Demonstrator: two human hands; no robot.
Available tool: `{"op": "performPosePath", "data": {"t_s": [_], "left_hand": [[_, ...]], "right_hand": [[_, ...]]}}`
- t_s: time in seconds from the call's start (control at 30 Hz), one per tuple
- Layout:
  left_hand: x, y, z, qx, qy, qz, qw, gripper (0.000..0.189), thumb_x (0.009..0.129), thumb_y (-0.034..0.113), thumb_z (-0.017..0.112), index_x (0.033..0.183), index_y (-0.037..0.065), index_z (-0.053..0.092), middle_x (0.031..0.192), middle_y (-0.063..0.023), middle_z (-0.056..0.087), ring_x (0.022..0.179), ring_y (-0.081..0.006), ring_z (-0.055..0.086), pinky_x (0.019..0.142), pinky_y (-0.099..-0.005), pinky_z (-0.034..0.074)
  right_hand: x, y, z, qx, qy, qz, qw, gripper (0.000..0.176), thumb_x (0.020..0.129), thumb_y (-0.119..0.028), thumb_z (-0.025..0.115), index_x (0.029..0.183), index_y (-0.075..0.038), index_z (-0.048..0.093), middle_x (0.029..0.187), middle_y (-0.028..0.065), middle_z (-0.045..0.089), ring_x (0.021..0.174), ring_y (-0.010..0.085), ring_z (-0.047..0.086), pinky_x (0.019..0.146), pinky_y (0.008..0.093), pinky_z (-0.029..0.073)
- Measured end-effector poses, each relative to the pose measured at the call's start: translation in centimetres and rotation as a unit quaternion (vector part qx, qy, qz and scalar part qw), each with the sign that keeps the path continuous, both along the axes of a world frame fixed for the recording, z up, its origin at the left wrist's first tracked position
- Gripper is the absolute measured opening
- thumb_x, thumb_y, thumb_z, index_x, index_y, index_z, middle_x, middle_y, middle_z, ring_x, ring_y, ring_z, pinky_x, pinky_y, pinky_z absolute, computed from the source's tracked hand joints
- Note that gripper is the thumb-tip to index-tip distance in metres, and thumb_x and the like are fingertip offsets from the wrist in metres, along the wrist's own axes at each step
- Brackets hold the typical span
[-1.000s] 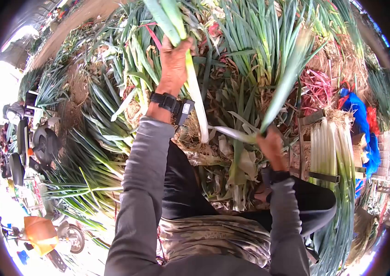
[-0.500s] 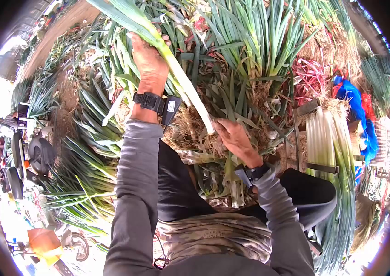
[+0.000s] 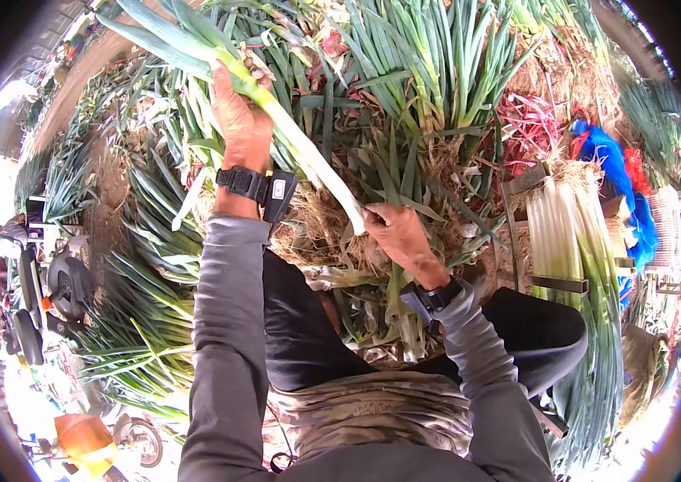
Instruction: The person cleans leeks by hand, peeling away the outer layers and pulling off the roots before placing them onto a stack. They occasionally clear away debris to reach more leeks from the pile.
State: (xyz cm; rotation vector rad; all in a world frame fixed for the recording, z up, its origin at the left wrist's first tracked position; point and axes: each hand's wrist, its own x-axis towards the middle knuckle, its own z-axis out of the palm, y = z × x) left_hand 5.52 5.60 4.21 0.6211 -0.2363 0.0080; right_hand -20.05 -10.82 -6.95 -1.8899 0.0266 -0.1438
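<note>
head view: left hand (image 3: 240,116) wraps the green-and-white stalk (image 3: 306,157) just below where its leaves fan out; right hand (image 3: 401,233) is closed at the lower white tip, thumb and fingertips pinching there, exact contact partly hidden. the stalk slants between the two hands, out in front of the lap, over root clumps (image 3: 308,229). judgement on handling: keep the upper grip firm but not crushing, as the shaft probably bruises if squeezed; pinch close to the tip and work along the length rather than across it, so the shaft does not bend or snap. surface: ground littered with leafy scraps (image 3: 393,161), loose and uneven. room: standing leafy bunch (image 3: 445,64) ahead; pale-stemmed bundle (image 3: 561,233) at a metal rack (image 3: 561,283) on the right; pinkish-red strips (image 3: 527,132) and blue cloth (image 3: 613,165) near it; what looks like a scooter (image 3: 67,277) at far left, partly washed out by glare.
</note>
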Motion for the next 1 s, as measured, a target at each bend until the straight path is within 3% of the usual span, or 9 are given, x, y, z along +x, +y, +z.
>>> {"op": "performPosePath", "data": {"t_s": [0.33, 0.37, 0.47, 0.57, 0.6, 0.63, 0.67, 0.73, 1.0], "left_hand": [[0.8, 0.8, -1.1, -0.029, -0.004, -0.036, 0.999, 0.046, 0.097, 0.036, 0.07, 0.125, 0.004, 0.053, 0.102, -0.0174, 0.067, 0.078, -0.0202, 0.06, 0.067, -0.0307, 0.056], [1.3, 0.9, -1.3, -0.024, -0.013, -0.039, 0.999, 0.047, 0.096, 0.036, 0.07, 0.126, 0.004, 0.053, 0.103, -0.0175, 0.067, 0.078, -0.0203, 0.06, 0.068, -0.0308, 0.056], [-0.8, 1.5, -3.0, 0.011, -0.019, -0.015, 1.0, 0.044, 0.103, 0.033, 0.057, 0.136, 0.005, 0.052, 0.119, -0.0167, 0.065, 0.097, -0.0235, 0.064, 0.085, -0.0332, 0.056], [2.1, 3.5, -5.1, -0.086, -0.033, -0.246, 0.965, 0.057, 0.105, 0.039, 0.048, 0.152, 0.007, 0.041, 0.143, -0.0129, 0.056, 0.117, -0.0228, 0.061, 0.103, -0.0403, 0.05], [0.3, 1.6, -2.3, -0.006, 0.063, -0.122, 0.991, 0.061, 0.104, 0.042, 0.052, 0.15, 0.004, 0.043, 0.135, -0.0137, 0.061, 0.11, -0.0213, 0.064, 0.098, -0.0379, 0.053], [5.4, 4.4, -6.8, -0.049, -0.001, -0.253, 0.966, 0.059, 0.102, 0.044, 0.057, 0.145, 0.004, 0.049, 0.125, -0.0118, 0.065, 0.104, -0.019, 0.065, 0.093, -0.035, 0.055], [3.2, 2.6, -5.1, -0.019, 0.103, -0.083, 0.991, 0.056, 0.099, 0.042, 0.064, 0.136, 0.002, 0.054, 0.116, -0.009, 0.067, 0.094, -0.0162, 0.064, 0.086, -0.0299, 0.056], [5.9, 4.0, -7.0, 0.035, -0.011, -0.105, 0.994, 0.052, 0.097, 0.04, 0.069, 0.131, 0.003, 0.055, 0.112, -0.0073, 0.066, 0.086, -0.0136, 0.06, 0.078, -0.0264, 0.054], [3.2, 1.6, -5.6, 0.026, -0.011, -0.023, 0.999, 0.058, 0.098, 0.04, 0.068, 0.142, 0.007, 0.049, 0.116, -0.0096, 0.064, 0.083, -0.0126, 0.057, 0.073, -0.0241, 0.052]], "right_hand": [[-1.1, -1.2, 1.3, 0.02, 0.04, 0.001, 0.999, 0.031, 0.1, -0.023, 0.065, 0.116, 0.003, 0.066, 0.093, 0.0092, 0.072, 0.073, 0.0163, 0.073, 0.059, 0.0286, 0.058], [-2.0, 0.7, 1.3, 0.345, -0.039, -0.035, 0.937, 0.028, 0.1, -0.022, 0.063, 0.113, 0.002, 0.066, 0.096, 0.0148, 0.071, 0.08, 0.0217, 0.073, 0.067, 0.0332, 0.059], [-1.1, -1.1, 1.0, 0.047, 0.001, 0.038, 0.998, 0.03, 0.097, -0.023, 0.065, 0.114, 0.002, 0.065, 0.095, 0.0168, 0.07, 0.079, 0.0255, 0.071, 0.069, 0.0369, 0.057], [-0.8, -0.8, -0.1, -0.086, -0.009, 0.048, 0.995, 0.034, 0.093, -0.025, 0.067, 0.115, 0.002, 0.065, 0.093, 0.0188, 0.069, 0.078, 0.0293, 0.068, 0.071, 0.0407, 0.056], [-0.8, -0.7, -0.1, -0.103, -0.005, 0.047, 0.994, 0.035, 0.092, -0.025, 0.068, 0.115, 0.002, 0.065, 0.093, 0.0194, 0.068, 0.078, 0.0306, 0.068, 0.071, 0.0419, 0.055], [-0.8, -0.6, 0.3, -0.112, 0.003, 0.048, 0.993, 0.036, 0.091, -0.025, 0.069, 0.115, 0.002, 0.065, 0.093, 0.0201, 0.068, 0.077, 0.0318, 0.067, 0.072, 0.0431, 0.055], [-0.8, -0.6, 0.4, -0.115, 0.011, 0.05, 0.992, 0.037, 0.09, -0.026, 0.069, 0.115, 0.002, 0.065, 0.092, 0.0208, 0.068, 0.077, 0.0331, 0.066, 0.073, 0.0444, 0.054], [-2.0, -0.5, 1.6, -0.083, -0.093, -0.027, 0.992, 0.032, 0.087, -0.024, 0.069, 0.105, 0.003, 0.067, 0.076, 0.0227, 0.063, 0.068, 0.0405, 0.063, 0.064, 0.0477, 0.053], [-2.5, -0.3, 3.5, -0.137, 0.013, -0.038, 0.99, 0.019, 0.082, -0.01, 0.066, 0.092, 0.006, 0.07, 0.082, 0.0254, 0.068, 0.077, 0.0435, 0.067, 0.073, 0.05, 0.054]]}}
